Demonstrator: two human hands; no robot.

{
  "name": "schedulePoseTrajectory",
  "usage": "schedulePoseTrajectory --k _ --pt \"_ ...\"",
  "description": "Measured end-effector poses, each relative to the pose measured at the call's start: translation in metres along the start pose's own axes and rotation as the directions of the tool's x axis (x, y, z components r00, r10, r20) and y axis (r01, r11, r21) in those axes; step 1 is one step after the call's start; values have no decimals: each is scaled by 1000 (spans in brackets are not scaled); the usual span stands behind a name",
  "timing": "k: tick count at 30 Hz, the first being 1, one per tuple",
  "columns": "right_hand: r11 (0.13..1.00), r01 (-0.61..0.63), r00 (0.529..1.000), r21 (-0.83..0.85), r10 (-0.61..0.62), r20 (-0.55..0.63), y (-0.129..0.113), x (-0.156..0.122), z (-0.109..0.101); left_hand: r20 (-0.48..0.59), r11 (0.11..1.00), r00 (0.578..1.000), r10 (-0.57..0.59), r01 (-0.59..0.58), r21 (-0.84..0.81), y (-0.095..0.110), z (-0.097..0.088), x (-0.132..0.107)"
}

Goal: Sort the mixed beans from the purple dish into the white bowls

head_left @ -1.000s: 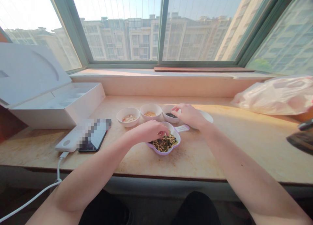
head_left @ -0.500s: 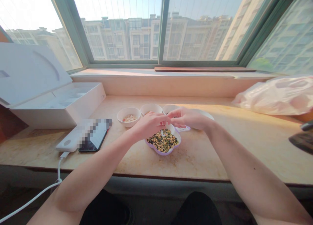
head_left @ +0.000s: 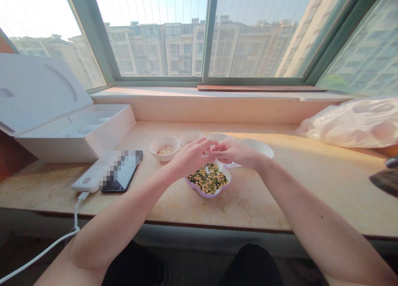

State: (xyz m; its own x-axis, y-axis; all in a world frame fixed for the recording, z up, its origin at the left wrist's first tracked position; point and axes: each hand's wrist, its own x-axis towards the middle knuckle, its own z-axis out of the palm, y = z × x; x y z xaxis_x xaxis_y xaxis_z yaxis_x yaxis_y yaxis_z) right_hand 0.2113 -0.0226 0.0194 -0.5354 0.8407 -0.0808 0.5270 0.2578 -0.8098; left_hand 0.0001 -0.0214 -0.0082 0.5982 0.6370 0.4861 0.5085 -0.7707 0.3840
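A purple-rimmed flower-shaped dish (head_left: 202,191) full of mixed yellow, green and dark beans sits on the stone sill in front of me. My left hand (head_left: 188,155) and my right hand (head_left: 234,151) meet fingertip to fingertip just above its far edge. Both hands are pinched, and whatever lies between the fingertips is too small to name. Behind them stands a row of small white bowls: one with pale pieces (head_left: 164,147), one partly hidden (head_left: 189,136), one mostly hidden (head_left: 217,136), and a wider one (head_left: 259,146) at the right.
An open white box (head_left: 74,130) stands at the left. A power bank (head_left: 93,176) with a white cable (head_left: 46,248) and a phone (head_left: 120,181) lie beside it. A plastic bag (head_left: 351,122) rests at the right, with a dark object (head_left: 384,180) at the edge.
My left hand has lifted out of the bean dish and moved up and right. My right hand has drawn back from the dark-seed bowl, so the two now meet above the dish.
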Motion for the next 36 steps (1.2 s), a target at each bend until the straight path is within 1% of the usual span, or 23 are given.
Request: schedulePoseTrajectory --k 1,2,3,4,5,6,7,8,9,11,13,15,19,24,29,32,36 --pt "997 -16 999 -71 12 -50 2 -2 -6 8 999 999 -39 39 -7 1 0 0" --pt "986 -35 992 -161 14 -127 6 -4 -15 34 998 997 -65 65 -4 3 -1 -1" --pt "960 -77 970 -269 10 -242 10 -6 -25 79 997 994 -74 73 9 4 -2 -1" --pt "922 -142 925 -360 -6 -381 15 -9 -35 145 998 987 -63 60 26 5 -2 -2" --pt "876 -227 865 -427 -20 -501 21 -12 -47 225 999 974 -36 28 39 6 -3 -2" --pt "823 -321 811 -469 -17 -585 27 -15 -58 305 999 953 1 -14 42 7 -3 -3" --pt "775 -407 771 -483 8 -637 33 -18 -68 372 997 927 41 -59 39 8 -2 -4" --pt "736 -472 756 -486 54 -652 40 -21 -77 422 994 903 77 -101 34 8 -1 -4" --pt "694 -533 749 -484 121 -651 45 -24 -84 456 990 884 107 -135 30 8 1 -4" --pt "615 -601 771 -511 275 -575 54 -27 -94 487 983 862 142 -180 32 7 4 -5" --pt "589 -613 784 -527 374 -495 57 -28 -96 492 980 857 154 -194 32 5 7 -4" --pt "596 -603 796 -530 408 -447 56 -27 -93 486 980 859 162 -196 20 4 8 -4" --pt "598 -592 806 -541 426 -411 51 -23 -86 493 985 857 150 -172 0 1 8 -1" --pt "612 -562 827 -556 410 -385 54 -22 -86 534 995 843 68 -93 20 0 5 1" --pt "637 -562 825 -528 387 -410 61 -22 -88 492 995 865 96 -92 -33 -2 4 2" --pt "639 -566 821 -521 382 -424 61 -21 -88 482 994 870 107 -88 -63 -3 4 2" --pt "643 -569 814 -513 348 -466 60 -20 -87 465 996 881 89 -68 -61 -3 5 2"
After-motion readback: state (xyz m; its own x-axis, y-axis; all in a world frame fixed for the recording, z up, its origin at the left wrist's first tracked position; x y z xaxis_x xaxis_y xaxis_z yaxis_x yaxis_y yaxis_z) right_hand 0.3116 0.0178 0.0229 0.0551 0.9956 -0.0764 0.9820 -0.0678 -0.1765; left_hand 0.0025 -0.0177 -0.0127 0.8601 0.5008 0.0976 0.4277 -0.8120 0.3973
